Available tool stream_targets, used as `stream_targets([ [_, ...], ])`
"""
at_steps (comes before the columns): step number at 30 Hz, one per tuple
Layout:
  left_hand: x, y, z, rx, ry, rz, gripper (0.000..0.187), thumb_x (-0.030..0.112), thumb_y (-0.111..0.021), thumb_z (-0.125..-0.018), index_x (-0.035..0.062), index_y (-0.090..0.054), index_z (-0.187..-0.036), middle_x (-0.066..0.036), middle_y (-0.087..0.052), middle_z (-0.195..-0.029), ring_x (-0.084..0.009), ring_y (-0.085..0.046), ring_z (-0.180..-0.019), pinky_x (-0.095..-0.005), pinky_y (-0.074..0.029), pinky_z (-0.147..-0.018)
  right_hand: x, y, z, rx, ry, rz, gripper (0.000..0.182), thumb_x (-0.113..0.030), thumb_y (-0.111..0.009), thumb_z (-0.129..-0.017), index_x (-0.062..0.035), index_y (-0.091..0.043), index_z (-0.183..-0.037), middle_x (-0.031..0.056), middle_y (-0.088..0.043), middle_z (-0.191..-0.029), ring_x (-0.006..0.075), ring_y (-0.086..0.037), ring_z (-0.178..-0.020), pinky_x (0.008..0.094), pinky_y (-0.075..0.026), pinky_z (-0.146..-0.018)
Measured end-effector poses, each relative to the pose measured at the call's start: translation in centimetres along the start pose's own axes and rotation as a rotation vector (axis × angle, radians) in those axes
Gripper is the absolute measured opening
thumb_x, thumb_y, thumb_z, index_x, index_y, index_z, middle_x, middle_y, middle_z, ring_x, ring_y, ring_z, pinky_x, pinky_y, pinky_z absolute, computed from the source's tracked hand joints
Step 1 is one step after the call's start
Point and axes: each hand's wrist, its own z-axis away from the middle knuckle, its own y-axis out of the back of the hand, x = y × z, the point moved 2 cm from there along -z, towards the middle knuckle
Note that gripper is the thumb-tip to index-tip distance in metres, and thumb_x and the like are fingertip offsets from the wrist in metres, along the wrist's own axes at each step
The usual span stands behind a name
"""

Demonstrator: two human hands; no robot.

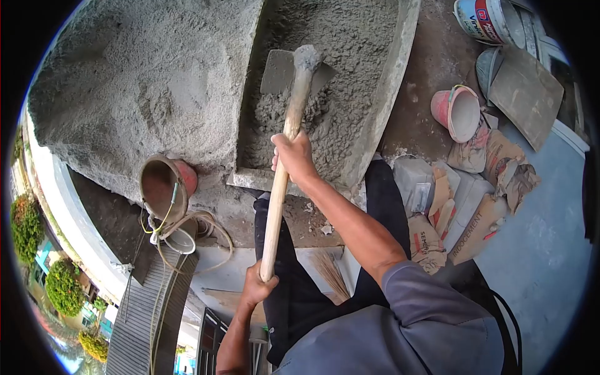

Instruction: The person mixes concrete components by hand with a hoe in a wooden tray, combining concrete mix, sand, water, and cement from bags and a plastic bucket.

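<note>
Both my hands grip the long wooden handle of a hoe. My left hand is closed round the butt of the handle, close to my leg. Higher up, about mid-handle, my right hand is wrapped around the wood. The hoe's flat metal blade is partly sunk in wet grey mortar, and its socket is caked with mix. The mortar lies in a long trough with raised side walls.
A large heap of grey sand lies left of the trough. A red bucket and a coiled hose are at its foot. On the right are a pink bucket, a paint pail, torn cement bags and a board.
</note>
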Motion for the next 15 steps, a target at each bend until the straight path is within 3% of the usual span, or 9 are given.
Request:
stream_targets([
  [2,0.5,-3.5,-1.3,-0.014,-0.11,0.069,0.027,0.005,-0.07,-0.072,-0.0016,-0.061,-0.097,-0.009,-0.058,-0.072,-0.0159,-0.057,-0.066,-0.0337,-0.051,-0.065,-4.6,2.3,1.6,0.032,0.127,0.044,0.03,-0.012,-0.065,-0.088,0.0005,-0.044,-0.106,0.0065,-0.053,-0.07,0.0154,-0.055,-0.049,0.0327,-0.051,-0.042],
  [4,4.3,-6.5,-4.8,-0.071,-0.209,0.031,0.031,0.006,-0.072,-0.072,-0.0025,-0.062,-0.1,-0.012,-0.059,-0.073,-0.017,-0.059,-0.068,-0.0353,-0.051,-0.067,-10.3,5.4,0.9,0.099,0.216,0.117,0.03,-0.012,-0.066,-0.088,0.0006,-0.044,-0.105,0.0064,-0.054,-0.07,0.0147,-0.054,-0.048,0.0318,-0.05,-0.042],
  [6,9.1,-9.7,-8.9,-0.079,-0.382,0.195,0.035,0.005,-0.072,-0.073,-0.0036,-0.063,-0.105,-0.011,-0.062,-0.077,-0.0171,-0.059,-0.069,-0.0354,-0.051,-0.067,-15.7,8.7,-1.6,0.155,0.304,0.176,0.028,-0.014,-0.068,-0.087,0.0002,-0.048,-0.101,0.0049,-0.054,-0.071,0.0136,-0.054,-0.05,0.0312,-0.048,-0.042],
  [7,11.1,-11.5,-10.8,-0.064,-0.366,0.241,0.024,0.004,-0.07,-0.073,-0.0029,-0.059,-0.093,-0.005,-0.053,-0.073,-0.0141,-0.052,-0.068,-0.0331,-0.046,-0.064,-17.5,10.7,-3.7,0.164,0.335,0.22,0.027,-0.015,-0.068,-0.087,-0.0002,-0.05,-0.1,0.0044,-0.054,-0.071,0.0133,-0.054,-0.051,0.031,-0.049,-0.043],
  [9,16.1,-13.9,-13.0,-0.136,-0.301,0.322,0.021,0.006,-0.068,-0.074,-0.0031,-0.057,-0.09,-0.005,-0.054,-0.073,-0.0145,-0.05,-0.067,-0.0342,-0.045,-0.062,-19.5,14.3,-8.3,0.157,0.341,0.323,0.026,-0.019,-0.069,-0.087,-0.0004,-0.054,-0.098,0.0035,-0.053,-0.072,0.0126,-0.054,-0.053,0.0307,-0.049,-0.045],
  [10,17.0,-15.5,-13.7,-0.078,-0.343,0.356,0.019,0.006,-0.068,-0.074,-0.0024,-0.055,-0.086,-0.004,-0.053,-0.071,-0.0144,-0.05,-0.065,-0.0352,-0.044,-0.06,-19.4,15.8,-10.4,0.146,0.311,0.381,0.026,-0.021,-0.068,-0.087,-0.0004,-0.056,-0.098,0.0032,-0.053,-0.072,0.0123,-0.054,-0.055,0.0306,-0.05,-0.046],
  [12,15.9,-17.7,-14.4,-0.121,-0.205,0.345,0.016,0.004,-0.067,-0.077,-0.0012,-0.056,-0.087,-0.003,-0.052,-0.07,-0.0123,-0.051,-0.064,-0.0333,-0.044,-0.058,-14.8,18.0,-14.5,0.199,0.105,0.398,0.028,-0.022,-0.069,-0.087,0.0009,-0.059,-0.101,0.0034,-0.053,-0.074,0.0138,-0.054,-0.056,0.0316,-0.051,-0.048],
  [15,9.9,-17.8,-13.2,-0.12,-0.02,0.445,0.017,0.004,-0.069,-0.077,-0.0013,-0.057,-0.088,-0.005,-0.055,-0.07,-0.0164,-0.054,-0.064,-0.0355,-0.047,-0.061,-5.3,17.1,-15.0,0.229,-0.001,0.36,0.025,-0.016,-0.067,-0.085,0.0061,-0.059,-0.094,0.0092,-0.057,-0.068,0.0199,-0.058,-0.05,0.038,-0.052,-0.045],
])
